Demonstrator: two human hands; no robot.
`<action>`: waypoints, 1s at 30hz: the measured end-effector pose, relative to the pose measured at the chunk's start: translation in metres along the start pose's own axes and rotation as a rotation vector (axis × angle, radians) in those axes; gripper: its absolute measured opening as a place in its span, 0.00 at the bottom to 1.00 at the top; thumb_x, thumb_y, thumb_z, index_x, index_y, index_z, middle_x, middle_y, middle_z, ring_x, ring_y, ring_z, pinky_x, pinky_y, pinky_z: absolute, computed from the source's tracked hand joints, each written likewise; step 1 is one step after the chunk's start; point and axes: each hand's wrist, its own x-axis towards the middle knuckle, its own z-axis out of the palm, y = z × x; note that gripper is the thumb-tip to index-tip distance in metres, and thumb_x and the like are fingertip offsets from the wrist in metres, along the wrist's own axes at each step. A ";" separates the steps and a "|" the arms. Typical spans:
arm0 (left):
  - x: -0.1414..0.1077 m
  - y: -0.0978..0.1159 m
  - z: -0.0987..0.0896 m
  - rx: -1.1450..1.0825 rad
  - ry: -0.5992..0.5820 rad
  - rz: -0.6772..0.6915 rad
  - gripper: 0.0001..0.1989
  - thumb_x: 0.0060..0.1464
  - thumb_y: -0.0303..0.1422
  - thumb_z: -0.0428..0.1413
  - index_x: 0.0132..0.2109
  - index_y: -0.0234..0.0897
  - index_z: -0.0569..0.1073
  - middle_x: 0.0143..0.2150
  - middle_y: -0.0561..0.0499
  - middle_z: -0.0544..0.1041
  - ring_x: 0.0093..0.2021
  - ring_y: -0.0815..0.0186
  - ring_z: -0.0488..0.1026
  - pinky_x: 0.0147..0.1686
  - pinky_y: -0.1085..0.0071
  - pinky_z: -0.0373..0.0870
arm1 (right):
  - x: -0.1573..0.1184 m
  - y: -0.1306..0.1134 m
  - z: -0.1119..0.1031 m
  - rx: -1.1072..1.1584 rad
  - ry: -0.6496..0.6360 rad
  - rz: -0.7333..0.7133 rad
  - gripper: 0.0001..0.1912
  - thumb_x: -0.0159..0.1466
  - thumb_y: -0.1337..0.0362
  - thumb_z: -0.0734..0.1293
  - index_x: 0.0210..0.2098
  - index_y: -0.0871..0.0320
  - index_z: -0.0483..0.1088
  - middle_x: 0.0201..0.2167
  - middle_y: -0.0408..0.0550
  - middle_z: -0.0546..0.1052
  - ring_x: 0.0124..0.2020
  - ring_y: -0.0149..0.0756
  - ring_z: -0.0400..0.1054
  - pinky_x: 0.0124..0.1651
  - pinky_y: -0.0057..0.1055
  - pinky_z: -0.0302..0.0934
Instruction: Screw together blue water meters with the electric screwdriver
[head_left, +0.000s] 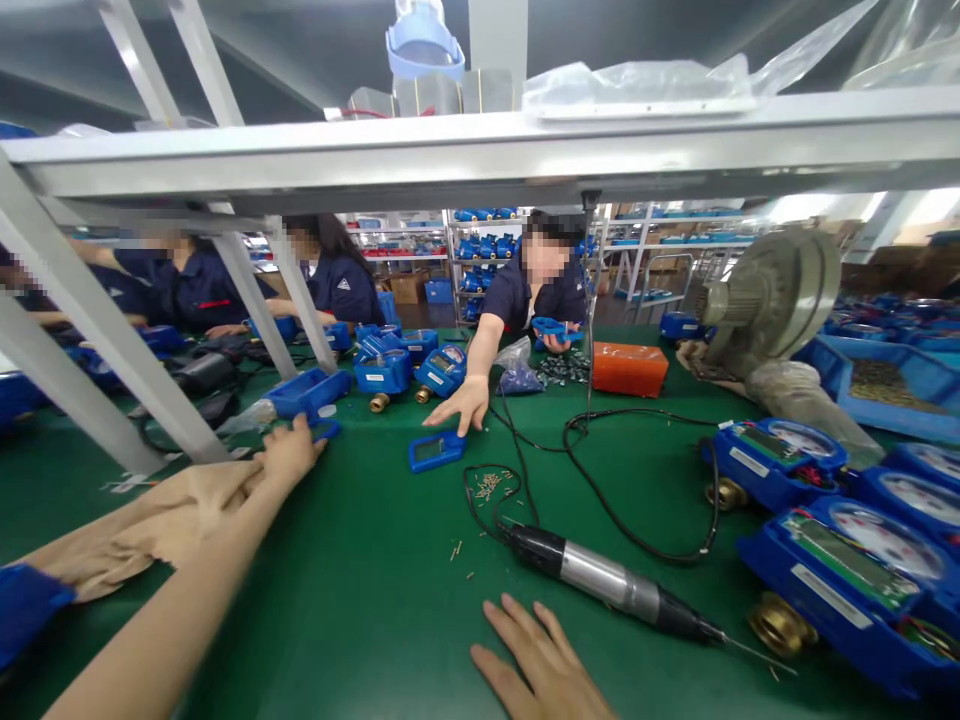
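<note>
My left hand (289,452) is stretched out to the far left of the green bench, its fingers curled at a blue plastic cover (328,430) that they partly hide. Flat near the front edge lies my right hand (529,655), fingers spread, holding nothing. Just beyond it rests an electric screwdriver (600,572) with a silver and black body, its bit pointing right. Small brass-coloured screws (489,486) lie scattered within a loop of cable. Across the bench a co-worker's hand (466,402) reaches over a blue meter cover (436,452); their other hand holds another blue part (553,328).
Blue water meters (832,570) with brass fittings crowd the right side. An orange box (628,369), a blower (772,300) and a blue bin of small parts (885,385) stand behind. Tan cloth (187,510) lies under my left arm. A shelf beam (450,150) crosses overhead.
</note>
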 end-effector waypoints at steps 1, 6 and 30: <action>-0.005 0.003 0.003 -0.009 -0.018 0.042 0.25 0.62 0.43 0.54 0.62 0.38 0.64 0.59 0.41 0.68 0.55 0.53 0.70 0.51 0.50 0.71 | 0.001 -0.001 -0.004 0.000 -0.014 0.002 0.18 0.71 0.56 0.61 0.58 0.52 0.68 0.61 0.52 0.69 0.60 0.47 0.67 0.58 0.45 0.68; -0.025 0.011 0.004 -0.088 -0.092 0.194 0.30 0.61 0.48 0.53 0.65 0.39 0.60 0.61 0.40 0.66 0.57 0.50 0.68 0.52 0.47 0.69 | 0.004 -0.004 -0.014 0.042 -0.070 0.016 0.25 0.69 0.48 0.62 0.60 0.54 0.66 0.62 0.56 0.67 0.62 0.52 0.64 0.56 0.50 0.67; -0.063 0.261 0.021 -0.504 -0.139 0.618 0.18 0.62 0.38 0.56 0.56 0.35 0.69 0.55 0.43 0.72 0.50 0.58 0.73 0.48 0.55 0.74 | -0.012 -0.005 0.038 0.072 0.075 0.148 0.18 0.68 0.55 0.65 0.58 0.42 0.69 0.59 0.40 0.71 0.57 0.40 0.70 0.55 0.37 0.71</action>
